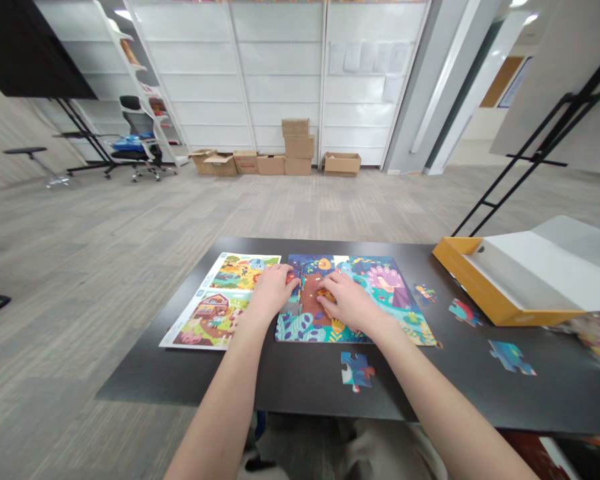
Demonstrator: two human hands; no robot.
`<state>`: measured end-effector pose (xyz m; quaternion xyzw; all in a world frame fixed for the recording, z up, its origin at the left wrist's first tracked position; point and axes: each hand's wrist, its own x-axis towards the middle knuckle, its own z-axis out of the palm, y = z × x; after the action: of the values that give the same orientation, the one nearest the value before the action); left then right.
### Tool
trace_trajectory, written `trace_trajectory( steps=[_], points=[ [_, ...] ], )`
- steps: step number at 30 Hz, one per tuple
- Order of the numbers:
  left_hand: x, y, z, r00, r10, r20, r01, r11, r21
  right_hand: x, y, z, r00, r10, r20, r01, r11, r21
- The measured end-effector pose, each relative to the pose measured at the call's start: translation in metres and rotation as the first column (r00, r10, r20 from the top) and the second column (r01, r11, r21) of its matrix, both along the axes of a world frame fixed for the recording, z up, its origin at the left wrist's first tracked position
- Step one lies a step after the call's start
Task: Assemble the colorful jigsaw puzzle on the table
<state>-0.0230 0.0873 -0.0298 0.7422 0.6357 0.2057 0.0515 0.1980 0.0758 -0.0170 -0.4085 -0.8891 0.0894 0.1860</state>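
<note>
A colourful jigsaw puzzle (385, 287) with a forest and peacock scene lies assembled on the dark table (300, 380). My left hand (275, 290) rests at its left side, fingertips over a small red patch. My right hand (347, 300) lies on the puzzle's middle, fingers over an orange area; whether either hand holds a piece is hidden. To the left lies a printed sheet of farm pictures (215, 303), touching neither hand's palm. Several loose pieces lie to the right and below, the closest a blue piece (357, 370) just below the puzzle's front edge.
An open yellow box with a white lid (510, 280) stands at the table's right end, beside a blurred plastic bag (593, 337). Behind the table stretches a carpeted floor, with cardboard boxes (285, 157) along the far wall and an office chair (135, 140) at the left.
</note>
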Motion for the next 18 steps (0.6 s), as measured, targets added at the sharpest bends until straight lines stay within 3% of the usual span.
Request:
trace_trajectory(
  steps=[8, 14, 18],
  points=[
    [0.002, -0.0013, 0.0009, 1.0, 0.003, -0.02, -0.003, 1.0, 0.001, -0.0004, -0.0002, 0.0009, 1.0, -0.006, 0.007, 0.006, 1.0, 0.0],
    [0.0035, -0.0035, 0.0001, 0.986, -0.087, -0.142, 0.089, 0.996, 0.009, 0.0001, 0.0008, -0.0029, 1.0, -0.01, -0.001, 0.01, 1.0, 0.012],
    [0.0057, -0.0057, 0.0025, 0.981, -0.083, -0.175, 0.079, 0.996, -0.033, 0.0003, 0.0008, -0.0036, 1.0, -0.008, 0.001, 0.008, 1.0, 0.011]
  ],
)
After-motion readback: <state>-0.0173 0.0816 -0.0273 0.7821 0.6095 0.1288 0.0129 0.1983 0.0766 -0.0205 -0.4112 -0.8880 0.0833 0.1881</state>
